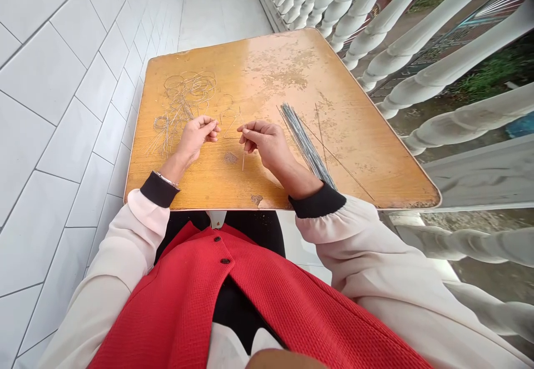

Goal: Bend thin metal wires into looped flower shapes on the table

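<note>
Both my hands are raised over the near half of a worn wooden table (200, 188). My left hand (200, 135) is closed in a pinch, thumb against fingers, near a tangle of bent thin wires (186, 93). My right hand (261, 138) pinches a thin wire (243, 160), whose one end points down toward the table's near edge. Between the hands a faint bent loop of wire shows, and whether it joins the left fingertips is too fine to tell. Right of my right hand lies a bundle of straight grey wires (306, 141), partly under my forearm.
Two loose straight wires cross on the table right of the bundle (342, 166). A white tiled wall (75, 85) runs along the left. White balusters (400, 54) line the right side, close to the table's edge. My lap is below the near edge.
</note>
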A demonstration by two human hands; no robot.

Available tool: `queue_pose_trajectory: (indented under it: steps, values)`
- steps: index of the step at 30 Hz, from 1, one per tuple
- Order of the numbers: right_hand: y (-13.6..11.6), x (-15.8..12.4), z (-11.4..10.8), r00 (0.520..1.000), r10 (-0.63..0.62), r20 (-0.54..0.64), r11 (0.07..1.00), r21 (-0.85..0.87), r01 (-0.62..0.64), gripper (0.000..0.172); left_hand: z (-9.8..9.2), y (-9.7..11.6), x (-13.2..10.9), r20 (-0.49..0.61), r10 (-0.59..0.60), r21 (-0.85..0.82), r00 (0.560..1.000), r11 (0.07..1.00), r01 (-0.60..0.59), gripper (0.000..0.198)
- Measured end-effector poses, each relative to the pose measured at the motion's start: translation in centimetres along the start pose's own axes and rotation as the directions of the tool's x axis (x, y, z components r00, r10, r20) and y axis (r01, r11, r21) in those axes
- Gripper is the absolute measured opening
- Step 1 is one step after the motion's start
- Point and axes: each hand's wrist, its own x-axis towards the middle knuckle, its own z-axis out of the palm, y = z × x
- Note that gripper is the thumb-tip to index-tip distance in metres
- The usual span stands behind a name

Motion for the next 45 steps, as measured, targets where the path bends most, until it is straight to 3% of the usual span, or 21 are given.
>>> queue_pose_trajectory:
  steps: [8,15,26,31,45]
  values:
    - [0.1,0.0,0.3,1.000,-0.013,-0.021,0.998,0.063,0.015,0.007,0.6,0.3,-0.7,0.040,-0.008,-0.066,0.999,0.998,0.011,0.020]
    - [0.2,-0.2,0.8,0.999,0.025,0.045,0.993,0.110,-0.030,0.013,1.2,-0.4,-0.8,0.071,0.017,-0.120,0.997,0.993,-0.009,0.018]
    - [-0.4,-0.5,1.1,0.996,0.052,0.066,0.996,0.072,-0.057,0.023,0.8,0.2,-0.4,-0.006,0.075,-0.105,0.997,0.992,-0.076,0.021]
    - [-0.2,-0.6,1.2,0.994,0.065,0.089,0.997,0.037,-0.069,0.021,0.3,0.7,0.0,-0.072,0.054,-0.081,0.996,0.995,-0.059,0.022]
    - [0.0,-0.8,1.1,0.987,0.095,0.132,0.994,0.036,-0.100,0.011,0.4,0.6,-0.4,-0.046,0.046,-0.126,0.998,0.991,-0.051,0.020]
